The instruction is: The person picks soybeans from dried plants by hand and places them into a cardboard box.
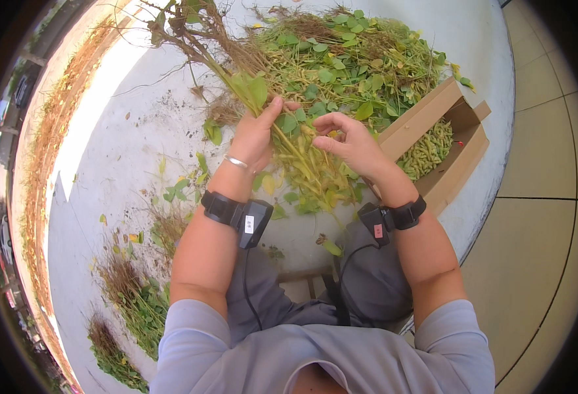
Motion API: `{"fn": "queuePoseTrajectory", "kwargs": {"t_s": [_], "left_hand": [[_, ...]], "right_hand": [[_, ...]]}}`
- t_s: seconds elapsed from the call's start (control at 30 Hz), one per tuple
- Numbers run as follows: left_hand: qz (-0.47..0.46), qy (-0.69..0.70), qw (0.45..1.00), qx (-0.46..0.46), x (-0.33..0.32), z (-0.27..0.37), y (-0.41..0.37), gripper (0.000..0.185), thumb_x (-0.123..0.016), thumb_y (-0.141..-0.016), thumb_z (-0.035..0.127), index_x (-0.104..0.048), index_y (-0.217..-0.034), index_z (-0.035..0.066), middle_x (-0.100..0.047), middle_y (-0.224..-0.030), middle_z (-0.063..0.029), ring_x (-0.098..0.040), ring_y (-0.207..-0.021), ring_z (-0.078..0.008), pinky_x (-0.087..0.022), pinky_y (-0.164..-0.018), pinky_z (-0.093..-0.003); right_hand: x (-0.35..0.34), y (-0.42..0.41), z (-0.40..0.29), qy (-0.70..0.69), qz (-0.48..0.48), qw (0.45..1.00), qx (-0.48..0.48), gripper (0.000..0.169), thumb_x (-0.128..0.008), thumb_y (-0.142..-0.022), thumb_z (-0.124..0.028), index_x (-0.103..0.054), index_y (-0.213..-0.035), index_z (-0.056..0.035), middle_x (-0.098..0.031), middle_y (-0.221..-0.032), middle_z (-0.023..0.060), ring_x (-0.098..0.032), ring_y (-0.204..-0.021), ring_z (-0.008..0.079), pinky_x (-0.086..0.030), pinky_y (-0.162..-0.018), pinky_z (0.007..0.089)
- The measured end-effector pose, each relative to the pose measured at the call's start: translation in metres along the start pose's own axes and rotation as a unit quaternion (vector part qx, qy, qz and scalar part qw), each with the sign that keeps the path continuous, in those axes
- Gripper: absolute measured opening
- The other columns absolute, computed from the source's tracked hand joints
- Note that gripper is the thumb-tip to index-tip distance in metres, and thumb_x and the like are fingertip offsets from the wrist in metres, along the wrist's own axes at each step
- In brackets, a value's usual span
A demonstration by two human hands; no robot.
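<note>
My left hand (258,129) is closed around the stems of an uprooted soybean plant (296,152). The plant's roots reach up toward the top left, while its leaves and pods hang down toward my lap. Just right of the stems, my right hand (340,140) is raised with curled fingers near the pods; whether it holds a pod cannot be told. To the right of that hand lies an open cardboard box (458,170), tilted in view, with a heap of picked green pods (427,147) inside.
A large pile of soybean plants (353,64) lies beyond my hands on the pale ground cloth (136,128). Smaller bundles of plants (141,305) rest at the lower left. Soil and loose leaves are scattered left of my hands. Tiled floor (535,246) lies at right.
</note>
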State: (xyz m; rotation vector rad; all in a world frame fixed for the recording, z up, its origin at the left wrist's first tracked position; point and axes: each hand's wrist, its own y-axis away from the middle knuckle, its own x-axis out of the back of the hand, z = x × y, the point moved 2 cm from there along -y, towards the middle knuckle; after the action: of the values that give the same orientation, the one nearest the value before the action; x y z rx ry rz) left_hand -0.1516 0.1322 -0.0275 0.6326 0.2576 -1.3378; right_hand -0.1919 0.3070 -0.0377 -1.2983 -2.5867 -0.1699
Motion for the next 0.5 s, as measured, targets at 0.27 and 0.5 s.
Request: {"fn": "queuePoseTrajectory", "kwargs": {"t_s": [0.27, 0.5], "left_hand": [[0.016, -0.054, 0.998, -0.016, 0.0, -0.005, -0.004, 0.019, -0.05, -0.089, 0.021, -0.049, -0.096, 0.003, -0.06, -0.094, -0.0118, -0.057, -0.084, -0.018, -0.05, -0.072, -0.0323], [0.026, -0.115, 0.991, -0.062, -0.002, -0.016, -0.009, 0.02, -0.053, -0.087, 0.02, -0.05, -0.096, 0.002, -0.06, -0.093, -0.0114, -0.057, -0.084, -0.0174, -0.048, -0.072, -0.0304]], "right_hand": [[0.0, 0.004, 0.005, -0.001, 0.033, 0.998, -0.05, 0.017, -0.065, -0.074, -0.009, -0.059, -0.086, 0.0014, -0.058, -0.073, 0.0027, -0.052, -0.066, 0.0096, -0.043, -0.059, 0.0242], [-0.008, 0.006, 0.012, -0.034, 0.164, 0.986, 0.013, 0.012, -0.064, -0.076, -0.008, -0.058, -0.077, 0.0017, -0.056, -0.066, 0.0008, -0.047, -0.055, 0.0079, -0.04, -0.053, 0.0231]]}}
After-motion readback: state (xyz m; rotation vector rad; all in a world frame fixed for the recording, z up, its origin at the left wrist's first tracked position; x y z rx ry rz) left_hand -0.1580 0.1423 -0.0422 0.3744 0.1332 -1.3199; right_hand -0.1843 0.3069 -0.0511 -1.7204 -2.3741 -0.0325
